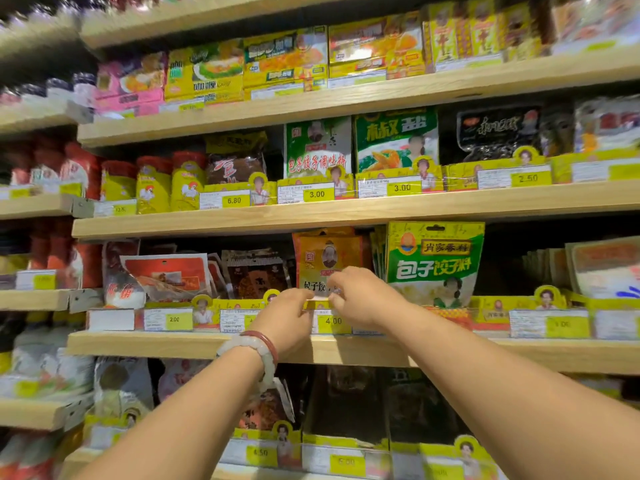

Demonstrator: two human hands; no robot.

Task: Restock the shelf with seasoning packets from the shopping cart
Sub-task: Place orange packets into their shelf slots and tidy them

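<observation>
An orange seasoning packet (327, 256) stands upright on the third wooden shelf (194, 342), behind a yellow price rail marked 4.00. My left hand (285, 318), with a pale bead bracelet at the wrist, and my right hand (360, 296) both reach to the packet's lower edge. Their fingertips pinch it from either side. The hands hide the bottom of the packet.
A green and white packet (434, 263) stands right next to the orange one, dark and red packets (166, 271) to its left. Shelves above and below are packed with yellow boxes, green packets, jars and price tags. The shopping cart is out of view.
</observation>
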